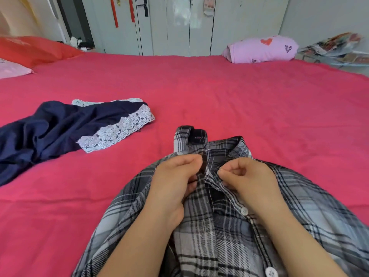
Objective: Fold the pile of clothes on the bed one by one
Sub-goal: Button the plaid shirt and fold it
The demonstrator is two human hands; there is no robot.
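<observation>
Plaid shirt [229,226] lies front-up on the bed [219,92], nearest. Left hand [175,182] and right hand [247,176] each pinch a placket edge below the collar. Step, likely: buttoning before folding. Next: align button with hole. Navy lace garment [60,126] waits left.

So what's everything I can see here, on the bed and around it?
plaid shirt: one, grey, black and white, near side of the bed, under the hands
navy garment: one, dark blue with white lace trim, crumpled on the left
bedspread: one, pinkish red, covering the bed
lilac bundle: one, heart prints, far right corner
red pillow: one, far left
pink pillow: one, pale, far left edge
wardrobe doors: white, behind the bed
left hand: fingers pinching the shirt's front edge near the collar
right hand: fingers pinching the opposite front edge
</observation>
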